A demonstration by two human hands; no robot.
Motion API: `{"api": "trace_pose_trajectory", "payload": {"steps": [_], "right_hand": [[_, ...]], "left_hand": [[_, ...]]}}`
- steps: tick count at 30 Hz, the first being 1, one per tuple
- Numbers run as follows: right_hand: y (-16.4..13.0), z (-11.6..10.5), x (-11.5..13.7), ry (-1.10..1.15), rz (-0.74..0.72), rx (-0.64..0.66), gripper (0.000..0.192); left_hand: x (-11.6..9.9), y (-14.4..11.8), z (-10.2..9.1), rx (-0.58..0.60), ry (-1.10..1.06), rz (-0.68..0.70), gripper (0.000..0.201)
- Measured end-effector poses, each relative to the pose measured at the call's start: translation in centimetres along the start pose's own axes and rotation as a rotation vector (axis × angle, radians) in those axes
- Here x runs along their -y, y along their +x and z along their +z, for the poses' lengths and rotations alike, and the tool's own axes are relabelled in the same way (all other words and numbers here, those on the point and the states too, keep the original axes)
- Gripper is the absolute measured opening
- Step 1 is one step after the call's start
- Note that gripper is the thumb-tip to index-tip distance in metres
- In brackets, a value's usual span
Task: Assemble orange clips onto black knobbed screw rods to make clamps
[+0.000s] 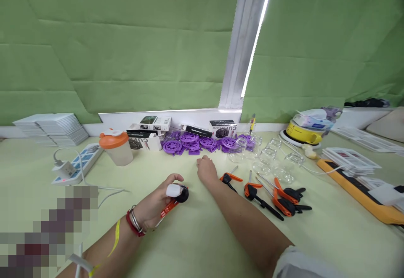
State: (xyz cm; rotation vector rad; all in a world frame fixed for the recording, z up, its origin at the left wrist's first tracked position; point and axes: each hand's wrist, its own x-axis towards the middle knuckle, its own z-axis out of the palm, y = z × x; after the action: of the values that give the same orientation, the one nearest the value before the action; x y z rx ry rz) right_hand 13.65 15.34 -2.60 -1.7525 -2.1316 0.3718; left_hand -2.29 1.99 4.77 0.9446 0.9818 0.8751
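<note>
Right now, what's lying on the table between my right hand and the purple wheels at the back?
Nothing: in the head view, only bare green tabletop separates the right hand from the purple wheels.

Few words can be read. The white box [147,142] just right of the orange-lidded shaker cup [116,147] carries large letters "CU" beside a picture of a black round part. The box [222,129] standing against the window sill [164,115], behind the purple plastic wheels [189,142], shows "CU" and part of "HOLDER". The flat black box [198,131] to its left bears a line of white print too small to make out. Print on the other boxes and stacked cards is illegible.
</note>
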Motion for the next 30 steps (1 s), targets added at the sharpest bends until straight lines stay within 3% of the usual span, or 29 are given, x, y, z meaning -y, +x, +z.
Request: {"api": "trace_pose_trajectory", "payload": {"steps": [12,23,28,30], "right_hand": [[0.6,0.5,-1.2,0.013,-0.032,0.005,0.019],[0.6,0.1,-0.8,0.084,-0.044,0.036,0.012],[-0.6,-1.0,-0.2,0.178,-0.118,0.042,0.013],[-1.3,-1.8,0.1,0.357,-0.145,0.091,0.015]], "left_hand": [[0.8,1.3,-0.9,-0.004,-0.059,-0.158,0.03],[0.8,1.4,-1.0,0.015,-0.065,-0.189,0.034],[0.6,1.1,-0.7,0.025,-0.053,-0.187,0.034],[0.5,1.0,-0.5,0.034,-0.052,-0.186,0.031]]}}
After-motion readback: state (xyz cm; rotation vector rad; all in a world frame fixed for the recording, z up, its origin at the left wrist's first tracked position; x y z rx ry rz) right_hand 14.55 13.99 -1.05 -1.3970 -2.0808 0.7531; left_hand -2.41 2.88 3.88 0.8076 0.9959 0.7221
